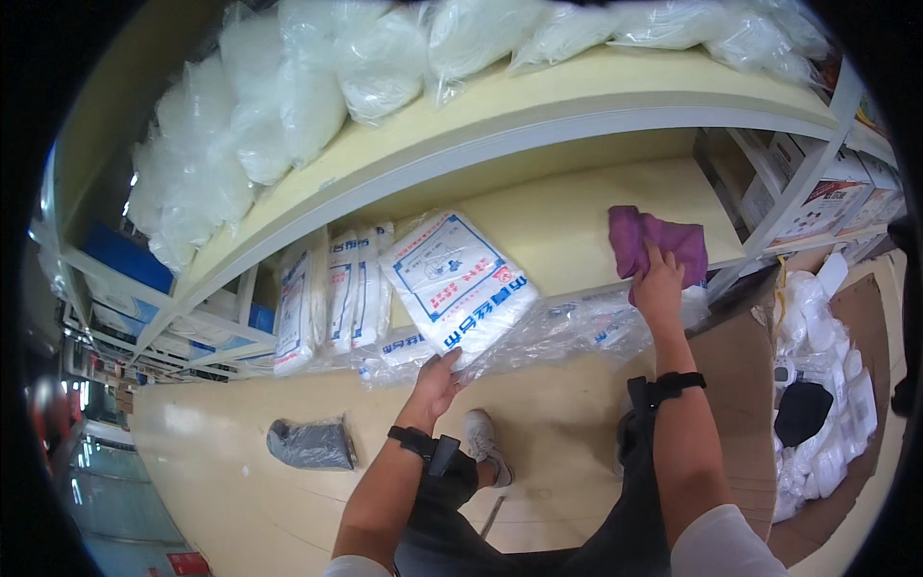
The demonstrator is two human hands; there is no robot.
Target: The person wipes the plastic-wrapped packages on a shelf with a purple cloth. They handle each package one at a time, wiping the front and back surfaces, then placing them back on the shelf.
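Observation:
My right hand (660, 293) presses a bunched purple cloth (675, 247) against the cream shelf board (577, 207), fingers curled into it. My left hand (437, 387) grips the near lower corner of a flat white plastic-wrapped package (463, 281) with blue and red print. That package lies tilted at the shelf's front edge. Left of it, several similar white packages (348, 288) stand on edge, leaning together. Along the front of the lower level, clear plastic-wrapped packs (586, 327) show beneath both hands.
Clear bags of whitish contents (385, 62) line the upper shelf (596, 96). At right, an open cardboard box (769, 404) holds white plastic items and a black piece (804, 413). A grey wrapped bundle (312, 442) lies on the floor. Printed boxes (827, 197) fill the right-hand rack.

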